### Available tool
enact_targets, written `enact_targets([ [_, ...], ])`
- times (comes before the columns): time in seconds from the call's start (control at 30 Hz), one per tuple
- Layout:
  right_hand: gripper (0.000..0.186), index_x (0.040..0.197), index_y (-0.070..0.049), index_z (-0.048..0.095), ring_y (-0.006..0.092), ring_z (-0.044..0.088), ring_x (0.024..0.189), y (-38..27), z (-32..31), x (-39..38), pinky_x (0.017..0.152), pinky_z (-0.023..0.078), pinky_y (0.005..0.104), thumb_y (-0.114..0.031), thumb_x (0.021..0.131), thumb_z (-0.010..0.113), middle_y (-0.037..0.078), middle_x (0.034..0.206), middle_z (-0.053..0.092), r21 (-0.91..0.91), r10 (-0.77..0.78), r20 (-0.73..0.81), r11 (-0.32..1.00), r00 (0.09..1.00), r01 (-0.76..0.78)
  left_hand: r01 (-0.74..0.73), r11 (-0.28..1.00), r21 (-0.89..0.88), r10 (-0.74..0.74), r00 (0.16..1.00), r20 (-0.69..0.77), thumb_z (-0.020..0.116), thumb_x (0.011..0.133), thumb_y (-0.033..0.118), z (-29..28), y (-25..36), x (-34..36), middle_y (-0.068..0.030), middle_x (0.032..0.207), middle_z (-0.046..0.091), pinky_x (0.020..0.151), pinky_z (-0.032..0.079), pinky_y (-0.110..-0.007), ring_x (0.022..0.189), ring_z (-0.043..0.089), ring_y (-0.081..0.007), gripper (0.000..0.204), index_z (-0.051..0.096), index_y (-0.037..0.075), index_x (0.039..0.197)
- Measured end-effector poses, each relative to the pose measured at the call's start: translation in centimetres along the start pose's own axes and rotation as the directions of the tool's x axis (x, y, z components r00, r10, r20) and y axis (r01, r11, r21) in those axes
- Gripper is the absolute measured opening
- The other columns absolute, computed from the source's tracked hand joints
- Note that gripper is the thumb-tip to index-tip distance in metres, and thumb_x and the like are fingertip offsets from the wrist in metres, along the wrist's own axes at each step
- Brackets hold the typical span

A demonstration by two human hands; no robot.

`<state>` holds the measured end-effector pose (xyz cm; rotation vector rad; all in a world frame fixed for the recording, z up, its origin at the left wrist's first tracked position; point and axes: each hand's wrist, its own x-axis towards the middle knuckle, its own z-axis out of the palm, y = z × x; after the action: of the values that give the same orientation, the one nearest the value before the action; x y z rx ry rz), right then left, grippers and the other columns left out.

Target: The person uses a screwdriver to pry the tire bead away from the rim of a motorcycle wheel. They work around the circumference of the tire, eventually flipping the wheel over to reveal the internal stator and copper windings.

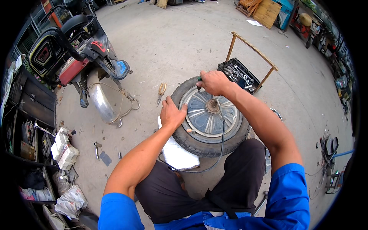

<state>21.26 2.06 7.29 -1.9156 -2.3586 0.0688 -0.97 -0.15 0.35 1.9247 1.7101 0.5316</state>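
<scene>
Between and just beyond our knees (245, 161) lies the wheel (199, 115), flat, its sprocketed hub (212, 105) facing up; we count the clock around that hub. At nine o'clock our left hand (173, 114) is spread across the tyre (234, 144), fingers bent over its outer side and the thumb set apart, pointing inward. At twelve our right hand (214, 83) is closed around a green-handled tool (199, 78), which stands out of the fist at eleven, over the wheel's edge; we cannot tell what its tip touches. A tan bit (190, 130) sits on the wheel's face between seven and eight. From the hub a dark cable (223, 134) runs down past six, over the tyre, and loops round to our left.

At seven a white board (178, 155) shows partly under the wheel. Between nine and ten, near the left hand, pliers (161, 92) with yellowish handles lie on the ground (153, 50). Between one and two, just beside the tyre, stands a black toolbox (245, 82) full of metal pieces, with a tall wooden handle (255, 49). At five we see a wrench (262, 203), beyond our right knee.

Further out, a scooter (73, 71) stands at ten, its pale fender (101, 101) at nine. At half past eight lie a socket wrench (97, 150) and, beyond it, white bundles (64, 149) beside a dark cabinet (36, 96). Between three and four is a heap of dark scraps (330, 147).
</scene>
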Motion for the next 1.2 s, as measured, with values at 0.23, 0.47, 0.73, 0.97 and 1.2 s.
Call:
enact_targets([
  [0.23, 0.051, 0.102, 0.003, 0.066, 0.0406, 0.070, 0.096, -1.4, 0.6, -0.1, 0.084, 0.054, 0.0483, -0.047, 0.098, 0.058, 0.024, 0.097, 0.072, 0.021, 0.186, -0.025, 0.982, 0.982, -0.185, -0.011, 1.000, 0.008, 0.011, 1.000, -0.013, 0.070, 0.086, 0.042, 0.2, -0.1, 0.1, -0.0275, 0.132, 0.050, 0.099, 0.048, -0.050, 0.118, 0.057, -0.0451, 0.075, 0.039, -0.004, 0.138],
  [0.47, 0.049, 0.104, 0.000, 0.071, 0.0397, 0.069, 0.102, -1.9, -0.2, 0.1, 0.087, 0.054, 0.0478, -0.047, 0.097, 0.058, 0.023, 0.103, 0.072, 0.032, 0.223, 0.050, 0.974, 0.974, -0.224, -0.003, 1.000, -0.006, 0.003, 1.000, 0.007, 0.069, 0.086, 0.043, 0.0, -0.1, 0.1, -0.0290, 0.135, 0.048, 0.102, 0.046, -0.049, 0.121, 0.055, -0.0458, 0.081, 0.037, -0.006, 0.141],
  [0.73, 0.051, 0.106, 0.000, 0.071, 0.0415, 0.068, 0.104, -2.0, 0.3, 0.1, 0.089, 0.054, 0.0485, -0.048, 0.097, 0.058, 0.025, 0.106, 0.071, 0.061, 0.265, 0.029, 0.962, 0.964, -0.266, 0.013, 1.000, -0.011, -0.013, 1.000, 0.024, 0.069, 0.085, 0.044, -0.3, 0.2, 0.0, -0.0297, 0.136, 0.048, 0.103, 0.046, -0.049, 0.123, 0.054, -0.0459, 0.083, 0.036, -0.006, 0.143],
  [0.97, 0.050, 0.103, 0.003, 0.070, 0.0441, 0.067, 0.100, -0.3, 0.1, 1.0, 0.089, 0.053, 0.0495, -0.045, 0.095, 0.058, 0.027, 0.103, 0.071, 0.099, 0.188, 0.092, 0.975, 0.978, -0.197, 0.007, 1.000, 0.001, -0.007, 1.000, 0.013, 0.068, 0.086, 0.042, -0.2, 0.0, 0.0, -0.0275, 0.131, 0.049, 0.100, 0.047, -0.050, 0.119, 0.056, -0.0451, 0.076, 0.039, -0.005, 0.138],
  [1.2, 0.039, 0.097, 0.001, 0.071, 0.0441, 0.067, 0.094, -1.4, -2.1, 1.3, 0.085, 0.053, 0.0499, -0.035, 0.088, 0.060, 0.027, 0.094, 0.071, 0.250, 0.088, 0.016, 0.964, 0.996, -0.089, -0.002, 1.000, 0.002, 0.002, 1.000, -0.015, 0.069, 0.086, 0.042, 0.0, -0.4, 0.0, -0.0259, 0.127, 0.051, 0.098, 0.048, -0.050, 0.118, 0.057, -0.0446, 0.070, 0.041, -0.003, 0.132],
])
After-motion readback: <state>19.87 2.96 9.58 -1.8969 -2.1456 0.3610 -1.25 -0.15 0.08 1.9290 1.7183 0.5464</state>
